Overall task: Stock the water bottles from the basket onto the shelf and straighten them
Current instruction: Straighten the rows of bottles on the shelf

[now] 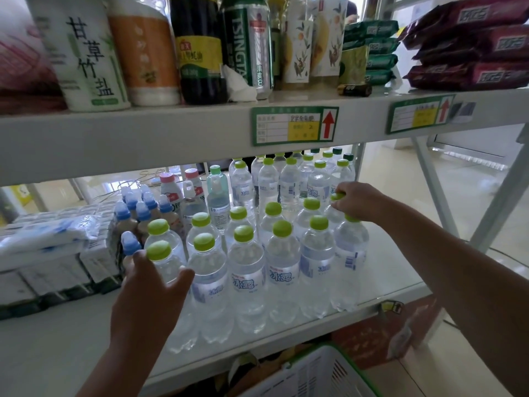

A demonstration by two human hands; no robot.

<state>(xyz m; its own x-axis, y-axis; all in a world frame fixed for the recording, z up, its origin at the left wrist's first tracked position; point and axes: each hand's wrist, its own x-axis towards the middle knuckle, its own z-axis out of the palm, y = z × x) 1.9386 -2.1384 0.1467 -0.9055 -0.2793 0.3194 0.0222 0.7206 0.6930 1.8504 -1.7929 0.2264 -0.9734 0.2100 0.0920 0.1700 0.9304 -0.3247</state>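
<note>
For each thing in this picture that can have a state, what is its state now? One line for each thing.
Left hand: wrapped around the front-left water bottle, gripping its body.
Right hand: closed on the green cap of a bottle on the right side.
Water bottles: upright, capped, standing in rows on the shelf.
Blue-capped bottles: upright, capped.
Basket: below the shelf; contents cannot be seen.

Upper shelf, left to right: white salt canister [86,53], orange-labelled canister [148,53], dark sauce bottle [199,50], green beer can [252,44], green packets [372,53], maroon packets [472,47]. Lower shelf, left edge: blue-capped bottles [137,213], white cartons [57,253].
</note>
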